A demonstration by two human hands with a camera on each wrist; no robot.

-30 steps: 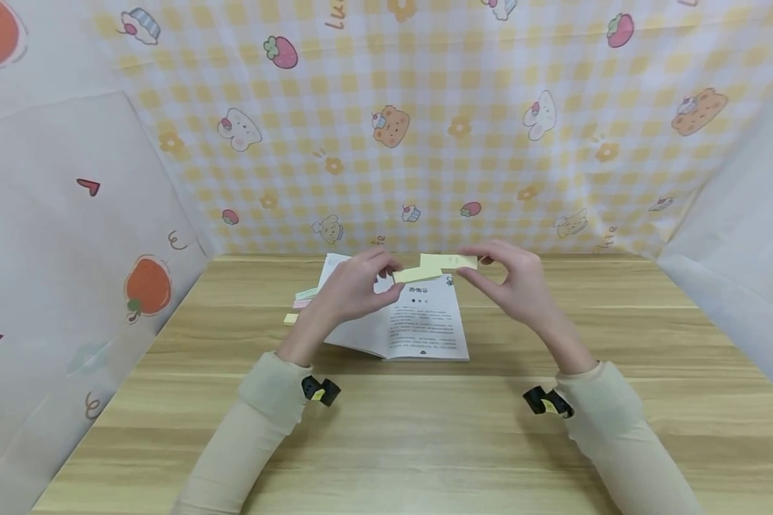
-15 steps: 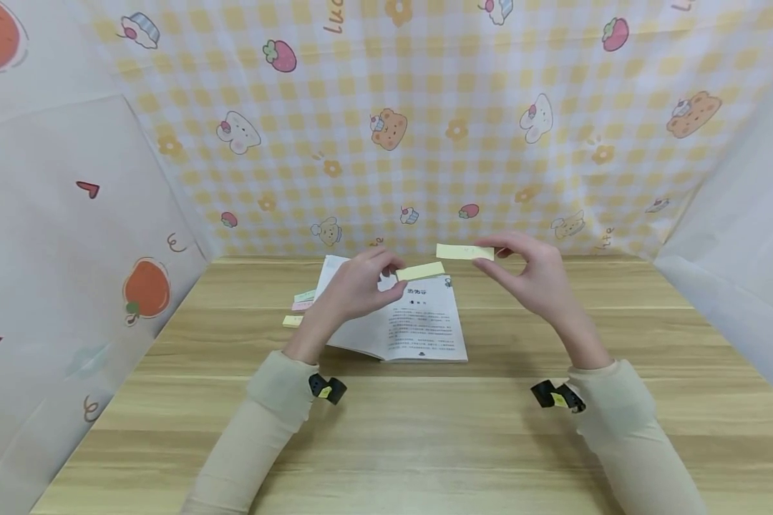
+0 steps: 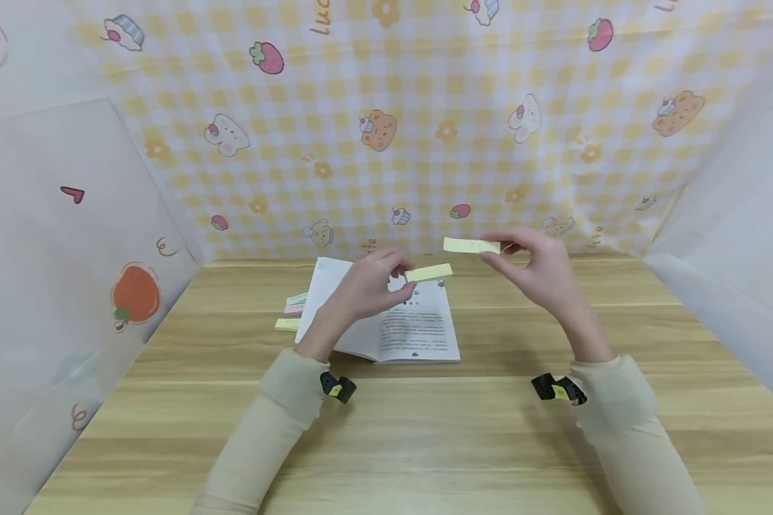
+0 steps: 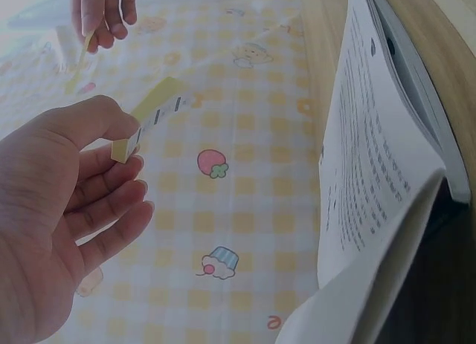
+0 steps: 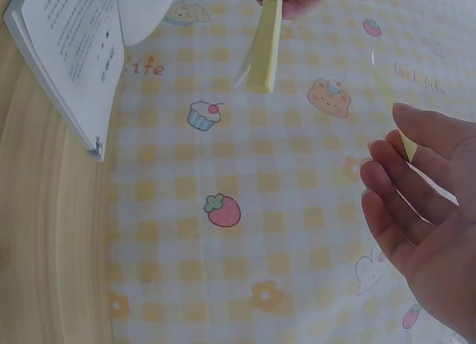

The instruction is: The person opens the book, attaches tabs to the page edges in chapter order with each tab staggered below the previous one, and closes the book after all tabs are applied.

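The left hand [image 3: 361, 290] pinches one end of a narrow pale-yellow pad of sticky strips [image 3: 429, 272] between thumb and forefinger, the other fingers loosely curled below it, as the left wrist view shows. The right hand [image 3: 541, 268] pinches a single thin pale-yellow paper strip [image 3: 471, 245] at its right end, the remaining fingers relaxed and nearly straight. Both are held in the air above the far middle of the light wooden table [image 3: 425, 429]; the single strip hangs slightly higher and to the right of the pad, apart from it.

Under the left hand lies an open white paperback book of printed text [image 3: 386, 322], its right page flat. To do this well, I judge the single strip should be kept pinched only at its end so it stays flat, and the pad held steady and clear of it.

Left of the book, small green, pink and yellow paper strips [image 3: 291, 310] lie on the table. The book's print is too small to read. On the yellow checked cartoon backdrop cloth [image 3: 425, 143] the letters "luc" show at the top, and "ife" appears in the right wrist view.
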